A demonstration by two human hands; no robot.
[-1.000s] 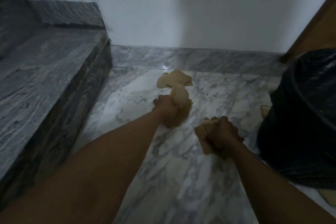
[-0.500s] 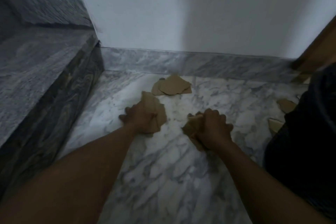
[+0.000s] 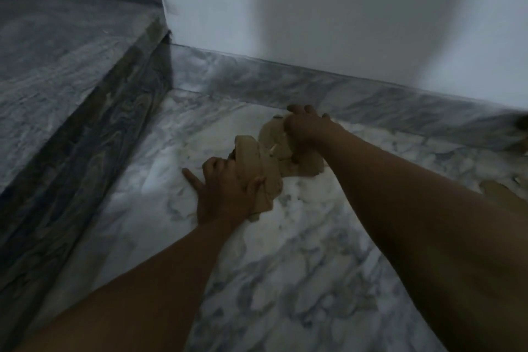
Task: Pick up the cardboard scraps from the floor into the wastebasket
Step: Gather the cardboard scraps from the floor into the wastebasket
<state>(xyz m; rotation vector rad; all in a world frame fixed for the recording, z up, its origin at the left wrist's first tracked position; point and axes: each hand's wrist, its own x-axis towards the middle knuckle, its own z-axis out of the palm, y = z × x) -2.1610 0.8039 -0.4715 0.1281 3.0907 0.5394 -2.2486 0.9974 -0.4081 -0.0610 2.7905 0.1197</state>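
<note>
My left hand [image 3: 225, 194] rests low on the marble floor [image 3: 285, 280], closed around a bunch of brown cardboard scraps [image 3: 254, 163], with one finger stretched out to the left. My right hand [image 3: 307, 126] reaches further forward, close to the skirting, and is closed on the pile of brown cardboard scraps [image 3: 275, 134] lying there. More brown cardboard [image 3: 303, 166] shows under my right wrist. Another scrap [image 3: 497, 194] lies on the floor at the right, partly hidden by my right forearm. The wastebasket is out of view.
A grey marble step [image 3: 71, 71] rises along the left. A white wall [image 3: 314, 8] with a grey marble skirting [image 3: 371, 100] closes off the far side. A dark object [image 3: 523, 123] shows at the right edge.
My right hand has moved forward onto the scrap pile by the wall. My left hand holds its scraps lower. The view has swung left, and the black wastebasket has left the frame.
</note>
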